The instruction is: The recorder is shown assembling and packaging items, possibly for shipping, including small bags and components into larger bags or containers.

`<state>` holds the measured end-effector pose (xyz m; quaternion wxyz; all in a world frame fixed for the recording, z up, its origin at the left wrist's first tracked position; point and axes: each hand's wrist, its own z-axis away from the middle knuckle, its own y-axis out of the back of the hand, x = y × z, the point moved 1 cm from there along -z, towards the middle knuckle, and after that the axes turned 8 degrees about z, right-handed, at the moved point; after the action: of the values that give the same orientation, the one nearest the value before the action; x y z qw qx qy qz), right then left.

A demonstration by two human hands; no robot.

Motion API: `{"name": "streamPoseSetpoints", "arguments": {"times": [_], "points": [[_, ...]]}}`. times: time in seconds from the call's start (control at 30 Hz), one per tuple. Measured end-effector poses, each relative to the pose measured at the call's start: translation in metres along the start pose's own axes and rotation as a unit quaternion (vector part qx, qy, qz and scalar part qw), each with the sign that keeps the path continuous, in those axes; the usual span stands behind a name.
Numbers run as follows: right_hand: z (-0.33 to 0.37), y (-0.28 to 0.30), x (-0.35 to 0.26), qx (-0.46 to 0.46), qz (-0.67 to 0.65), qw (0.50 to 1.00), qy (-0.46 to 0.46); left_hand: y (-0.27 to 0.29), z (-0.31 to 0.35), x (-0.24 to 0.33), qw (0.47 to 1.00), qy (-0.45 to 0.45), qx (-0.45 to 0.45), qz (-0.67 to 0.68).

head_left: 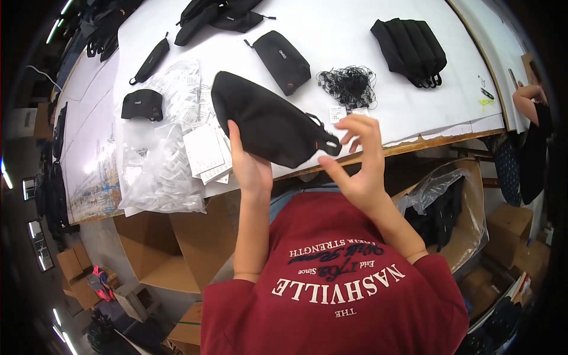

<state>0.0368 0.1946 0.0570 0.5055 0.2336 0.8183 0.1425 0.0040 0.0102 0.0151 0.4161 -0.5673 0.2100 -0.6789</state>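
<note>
A black zip pouch lies tilted across my left hand, over the table's front edge. The left thumb shows at the pouch's near side, while the other fingers are hidden beneath it. Close to the pouch's right end, where a black loop sticks out, is my right hand. Its thumb and fingers are spread apart with nothing visible between them. Just beyond lie a tangle of thin black cords with small white tags and another black pouch.
Clear plastic bags and white printed cards are heaped to the left, near a small black pouch. A row of black pouches sits at the far right. Below the table stand cardboard boxes. Another person's arm shows at right.
</note>
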Motion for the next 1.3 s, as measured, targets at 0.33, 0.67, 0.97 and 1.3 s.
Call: {"name": "streamPoseSetpoints", "arguments": {"times": [0.33, 0.67, 0.97, 1.3], "points": [[0.014, -0.015, 0.02, -0.034, -0.231, 0.951, -0.203, -0.009, 0.016, -0.016, 0.996, 0.048, -0.037, -0.061], [0.008, 0.001, 0.045, -0.104, -0.252, 0.917, -0.293, 0.013, -0.007, 0.017, 0.958, -0.03, -0.061, -0.279], [0.002, 0.007, 0.073, -0.245, -0.389, 0.769, -0.445, 0.004, 0.002, 0.039, 0.841, -0.06, -0.328, -0.426], [0.024, 0.01, 0.047, -0.167, -0.032, 0.963, -0.209, 0.037, 0.003, -0.014, 0.974, 0.032, -0.021, -0.225]]}}
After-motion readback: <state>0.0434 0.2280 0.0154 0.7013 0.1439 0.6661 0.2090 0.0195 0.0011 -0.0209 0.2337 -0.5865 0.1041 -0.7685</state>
